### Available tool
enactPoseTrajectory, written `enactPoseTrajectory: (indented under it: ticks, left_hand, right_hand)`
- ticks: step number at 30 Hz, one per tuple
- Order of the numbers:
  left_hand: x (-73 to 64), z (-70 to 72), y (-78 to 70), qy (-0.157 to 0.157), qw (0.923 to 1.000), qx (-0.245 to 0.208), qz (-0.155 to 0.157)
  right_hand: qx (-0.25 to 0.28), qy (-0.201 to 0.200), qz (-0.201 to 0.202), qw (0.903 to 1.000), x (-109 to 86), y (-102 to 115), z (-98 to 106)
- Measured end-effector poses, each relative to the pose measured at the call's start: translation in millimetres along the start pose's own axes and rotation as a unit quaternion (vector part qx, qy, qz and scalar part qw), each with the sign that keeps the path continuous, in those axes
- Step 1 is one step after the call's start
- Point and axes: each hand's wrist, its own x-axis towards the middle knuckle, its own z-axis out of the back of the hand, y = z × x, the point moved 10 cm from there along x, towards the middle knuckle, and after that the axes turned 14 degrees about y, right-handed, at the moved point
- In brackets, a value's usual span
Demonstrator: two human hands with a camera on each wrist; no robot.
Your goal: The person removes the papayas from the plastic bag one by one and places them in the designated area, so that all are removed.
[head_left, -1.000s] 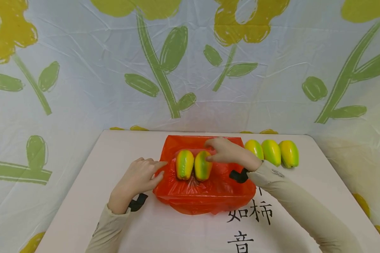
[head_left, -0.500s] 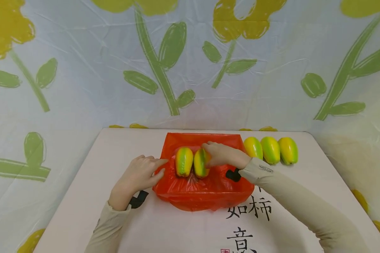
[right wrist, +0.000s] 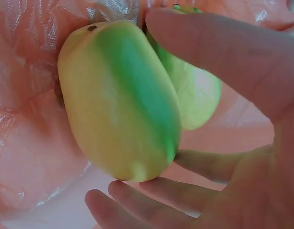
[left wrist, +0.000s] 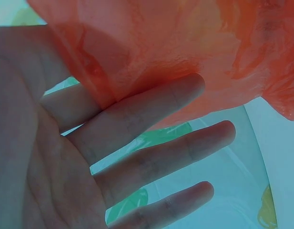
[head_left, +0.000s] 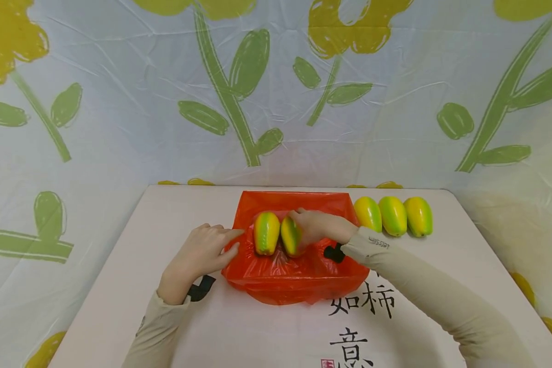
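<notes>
A red plastic bag [head_left: 280,281] lies spread in a box-like shape with its mouth open. Two yellow-green papayas are inside it, side by side. My right hand [head_left: 315,226] grips the right papaya [head_left: 291,236], thumb along one side and fingers round its end in the right wrist view [right wrist: 118,105]. That papaya leans over a little. The left papaya [head_left: 267,233] sits untouched. My left hand [head_left: 205,250] rests at the bag's left edge, fingers straight and spread; the left wrist view shows the red film [left wrist: 161,43] lying against them.
Three more papayas [head_left: 393,216] stand in a row on the table at the back right, just beyond the bag. Black written characters [head_left: 363,301] mark the pale table [head_left: 248,337] in front. A flower-printed cloth [head_left: 142,128] hangs behind.
My right hand has come down and leftward onto the right papaya and taken hold of it; the papaya has turned and tilted. My left hand stays at the bag's edge.
</notes>
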Motion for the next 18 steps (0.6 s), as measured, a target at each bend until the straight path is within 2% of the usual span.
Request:
enactPoseTrajectory:
  ticks: [11,18]
  left_hand:
    - [0.3,-0.5,1.2,-0.002,1.0000,-0.002,-0.003]
    - [-0.2,0.6,0.7,-0.004,1.0000,-0.002,-0.005]
  right_hand:
    - [-0.003,0.012,0.003,0.9999,6.0,-1.5,-7.1]
    - [0.004,-0.002,0.017,0.9998,8.3,-1.6,-6.1]
